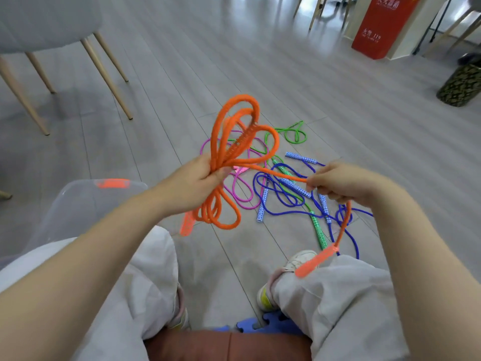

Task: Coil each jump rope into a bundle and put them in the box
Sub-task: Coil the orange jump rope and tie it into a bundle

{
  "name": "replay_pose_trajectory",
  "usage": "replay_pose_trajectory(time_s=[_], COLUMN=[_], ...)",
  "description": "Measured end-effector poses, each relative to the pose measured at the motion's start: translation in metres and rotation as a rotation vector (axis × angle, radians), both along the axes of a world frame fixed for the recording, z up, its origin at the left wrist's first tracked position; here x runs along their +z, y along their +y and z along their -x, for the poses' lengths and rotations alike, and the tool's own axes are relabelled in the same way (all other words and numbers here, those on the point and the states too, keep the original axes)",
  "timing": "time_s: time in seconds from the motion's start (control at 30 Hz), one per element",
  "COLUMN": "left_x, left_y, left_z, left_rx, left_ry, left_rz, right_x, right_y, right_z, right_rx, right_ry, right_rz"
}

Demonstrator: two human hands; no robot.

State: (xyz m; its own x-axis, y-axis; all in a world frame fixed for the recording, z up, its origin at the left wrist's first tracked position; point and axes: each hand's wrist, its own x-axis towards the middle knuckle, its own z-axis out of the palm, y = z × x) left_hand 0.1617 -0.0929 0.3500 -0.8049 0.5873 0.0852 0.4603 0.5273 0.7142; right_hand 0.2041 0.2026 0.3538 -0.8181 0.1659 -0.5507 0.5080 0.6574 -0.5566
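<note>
My left hand (pixel 194 183) grips the middle of an orange jump rope (pixel 229 121) folded into several loops that fan out above and below the fist. One orange handle (pixel 187 225) dangles under that hand. A taut strand runs right to my right hand (pixel 338 182), which pinches it; the rope's tail hangs down from there to the other orange handle (pixel 312 264) over my right knee. A clear plastic box (pixel 78 204) with an orange item inside stands at my left. On the floor lie tangled blue (pixel 281 199), pink (pixel 242 188) and green (pixel 294 134) ropes.
A grey chair with wooden legs (pixel 104 71) stands at the far left. A red sign stand (pixel 382 27) and a dark patterned bin (pixel 460 84) are at the far right. Blue foam tiles (pixel 263 324) lie by my feet.
</note>
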Motion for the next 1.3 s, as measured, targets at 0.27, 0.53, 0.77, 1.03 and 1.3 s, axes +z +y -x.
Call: replay_pose_trajectory(time_s=[0.27, 0.53, 0.77, 1.03, 1.3], left_x=[-0.028, -0.059, -0.028, 0.019, 0.018], left_y=[0.02, 0.019, 0.0, -0.01, -0.003], left_z=[-0.053, -0.033, 0.008, 0.004, -0.05], left_rx=[-0.545, -0.318, 0.143, -0.05, -0.448], left_ry=[0.237, 0.405, 0.212, 0.037, 0.058], left_rz=[0.491, 0.849, 0.594, 0.329, 0.662], right_x=[-0.031, 0.04, 0.027, -0.039, -0.044], right_y=[-0.042, -0.096, -0.11, -0.113, -0.092], right_z=[0.027, -0.012, -0.044, -0.019, 0.004], right_rx=[0.061, 0.224, 0.447, 0.303, 0.327], right_ry=[0.185, 0.315, 0.058, -0.158, 0.05], right_rz=[-0.166, 0.46, 0.668, 0.549, 0.408])
